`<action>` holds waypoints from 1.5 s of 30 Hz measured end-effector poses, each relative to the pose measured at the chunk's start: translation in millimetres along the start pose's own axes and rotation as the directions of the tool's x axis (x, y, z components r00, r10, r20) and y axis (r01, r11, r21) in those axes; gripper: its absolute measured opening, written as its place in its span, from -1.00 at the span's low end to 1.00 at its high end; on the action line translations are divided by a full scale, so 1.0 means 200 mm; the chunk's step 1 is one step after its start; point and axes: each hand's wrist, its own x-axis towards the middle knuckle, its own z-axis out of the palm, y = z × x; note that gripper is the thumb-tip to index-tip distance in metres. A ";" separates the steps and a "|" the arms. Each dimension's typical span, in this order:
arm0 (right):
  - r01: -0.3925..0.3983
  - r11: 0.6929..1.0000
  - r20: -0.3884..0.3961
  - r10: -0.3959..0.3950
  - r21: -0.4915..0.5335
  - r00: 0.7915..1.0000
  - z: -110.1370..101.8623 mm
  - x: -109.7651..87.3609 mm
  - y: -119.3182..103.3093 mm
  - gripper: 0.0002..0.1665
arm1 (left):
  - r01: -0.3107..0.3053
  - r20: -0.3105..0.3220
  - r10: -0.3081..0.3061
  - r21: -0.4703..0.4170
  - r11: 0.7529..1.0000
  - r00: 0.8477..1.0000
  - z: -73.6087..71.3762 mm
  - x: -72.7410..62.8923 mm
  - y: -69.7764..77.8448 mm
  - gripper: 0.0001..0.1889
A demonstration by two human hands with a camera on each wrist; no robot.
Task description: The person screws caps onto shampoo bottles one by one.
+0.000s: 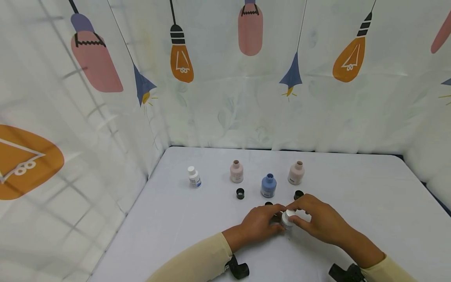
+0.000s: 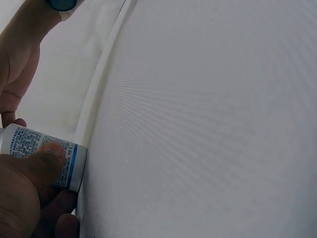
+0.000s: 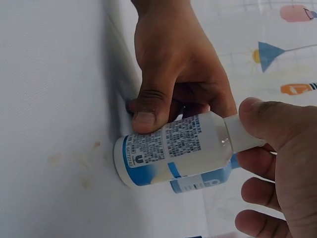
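Note:
A small white bottle (image 3: 173, 148) with a blue-edged printed label stands on the table between both hands. My left hand (image 1: 258, 222) grips its body, the thumb lying across the label in the left wrist view. From the right, my right hand (image 1: 322, 221) pinches the white cap (image 3: 241, 133) between thumb and index finger, while its other fingers hang loosely curled below. The cap sits on the bottle's neck. Just beyond the hands stands an uncapped blue bottle (image 1: 269, 188). A black cap (image 1: 299, 193) lies by the right fingertips, and another is partly hidden behind the left hand.
Two uncapped pink bottles (image 1: 236, 172) (image 1: 296, 174) stand toward the back of the white table (image 1: 186, 219). At the back left is another white bottle (image 1: 194, 179) with its cap on. A loose black cap (image 1: 240, 194) lies near the middle. Patterned cloth walls (image 1: 225, 98) surround the table.

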 end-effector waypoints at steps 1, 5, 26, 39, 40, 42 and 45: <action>-0.007 1.000 -0.006 0.007 0.007 1.000 0.00 0.00 0.00 -0.58 | 0.002 0.002 -0.002 -0.003 1.000 1.000 0.00 0.00 0.00 -0.48; -0.029 0.999 -0.011 0.029 0.020 1.000 0.01 -0.01 0.00 -0.58 | 0.013 0.012 -0.013 -0.005 1.000 1.000 0.00 0.00 0.00 -0.49; -0.021 1.000 0.026 0.021 0.004 0.999 -0.01 -0.01 -0.01 -0.55 | 0.014 0.008 -0.014 0.003 1.000 1.000 0.00 0.00 0.00 -0.47; 0.057 0.998 0.024 -0.057 0.014 0.998 -0.02 -0.01 0.01 -0.46 | 0.004 0.004 -0.004 -0.001 1.000 1.000 0.00 0.00 0.00 -0.44; 0.072 0.997 0.024 -0.072 0.005 0.997 -0.02 0.00 0.01 -0.45 | -0.001 0.001 0.001 -0.002 1.000 1.000 -0.01 0.00 0.00 -0.44; 0.093 0.996 0.022 -0.093 -0.003 0.995 -0.03 0.00 0.01 -0.46 | -0.006 -0.003 0.006 -0.004 1.000 1.000 0.00 0.00 0.00 -0.44; 0.091 0.996 0.019 -0.091 -0.003 0.996 -0.03 0.00 0.01 -0.48 | -0.007 -0.004 0.007 -0.005 1.000 1.000 0.00 0.00 0.00 -0.46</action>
